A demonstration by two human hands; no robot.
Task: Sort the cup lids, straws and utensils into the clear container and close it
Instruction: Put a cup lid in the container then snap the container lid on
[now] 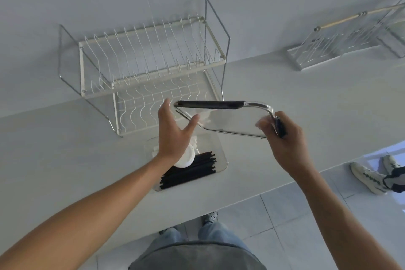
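The clear container [221, 160] sits on the white counter in front of me. Inside it lie several black straws [192, 171], a white cup lid [186, 159] and some white utensils [195, 141], partly hidden by my left hand. The clear container lid [232, 119], with black clip edges, hangs tilted in the air above the container. My right hand [287, 140] grips its right end. My left hand [173, 131] is spread open at the lid's left end, fingers near or just touching its edge.
A white two-tier wire dish rack [144, 63] stands behind the container. A second metal rack [341, 44] stands at the far right. The counter's front edge [241, 201] runs diagonally; another person's shoes [372, 173] are on the tiled floor at right.
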